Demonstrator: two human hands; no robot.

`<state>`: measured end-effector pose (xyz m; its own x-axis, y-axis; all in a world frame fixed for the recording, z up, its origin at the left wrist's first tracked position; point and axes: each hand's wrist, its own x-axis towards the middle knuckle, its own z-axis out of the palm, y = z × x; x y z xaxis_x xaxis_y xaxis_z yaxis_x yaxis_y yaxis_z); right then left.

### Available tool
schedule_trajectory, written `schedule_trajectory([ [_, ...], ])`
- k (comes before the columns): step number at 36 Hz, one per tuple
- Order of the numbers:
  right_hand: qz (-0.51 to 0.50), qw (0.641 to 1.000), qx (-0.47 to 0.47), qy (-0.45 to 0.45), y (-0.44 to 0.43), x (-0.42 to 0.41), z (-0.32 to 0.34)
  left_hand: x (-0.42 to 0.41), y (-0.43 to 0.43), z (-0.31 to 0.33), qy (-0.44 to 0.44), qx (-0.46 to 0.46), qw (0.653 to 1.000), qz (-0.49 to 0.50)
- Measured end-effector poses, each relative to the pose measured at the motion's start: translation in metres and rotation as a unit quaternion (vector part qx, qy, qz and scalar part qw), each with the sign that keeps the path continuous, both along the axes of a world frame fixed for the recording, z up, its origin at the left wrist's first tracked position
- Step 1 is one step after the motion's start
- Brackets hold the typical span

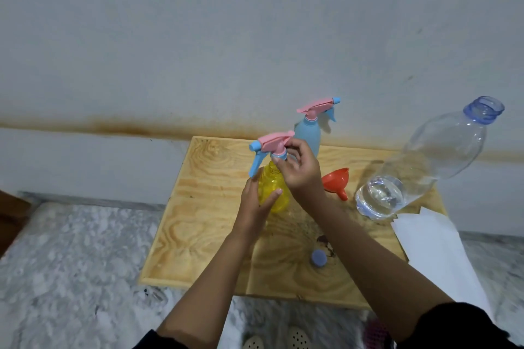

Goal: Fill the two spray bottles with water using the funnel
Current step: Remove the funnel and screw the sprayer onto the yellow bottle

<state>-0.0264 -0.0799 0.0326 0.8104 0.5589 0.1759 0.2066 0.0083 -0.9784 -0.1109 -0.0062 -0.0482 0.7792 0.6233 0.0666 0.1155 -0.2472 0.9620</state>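
A yellow spray bottle [272, 188] stands on the wooden board [207, 207]. My left hand [256, 207] is wrapped around its body. My right hand [297, 171] grips its pink and blue spray head [270, 146] at the collar, on top of the bottle's neck. A blue spray bottle [308, 133] with its own pink head stands behind, by the wall. An orange funnel [337, 183] lies on its side to the right. A large clear water bottle [419, 164], uncapped, holds a little water at its bottom.
A small blue cap [319, 257] lies on the board near its front. White paper [436, 246] overlaps the board's right corner. The board rests on a grey marbled surface [71, 258] against a stained wall.
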Motion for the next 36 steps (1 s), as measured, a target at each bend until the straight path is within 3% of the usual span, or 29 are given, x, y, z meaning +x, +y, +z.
schedule_trajectory([
  [8, -0.002, 0.998, -0.065, 0.005, -0.001, 0.003, -0.016, 0.004, 0.003, -0.021, 0.003, 0.109, 0.993, 0.036],
  [19, -0.003, 0.999, -0.052, 0.006, 0.001, 0.011, -0.026, 0.018, 0.006, -0.045, 0.005, 0.122, 0.992, 0.032],
  [29, 0.004, 0.999, -0.043, 0.006, 0.002, 0.03, -0.015, 0.012, 0.012, -0.025, -0.016, 0.127, 0.989, -0.076],
  [36, 0.004, 0.999, -0.014, 0.046, -0.001, 0.03, 0.0, 0.001, 0.003, -0.001, -0.001, 0.069, 0.992, -0.108],
])
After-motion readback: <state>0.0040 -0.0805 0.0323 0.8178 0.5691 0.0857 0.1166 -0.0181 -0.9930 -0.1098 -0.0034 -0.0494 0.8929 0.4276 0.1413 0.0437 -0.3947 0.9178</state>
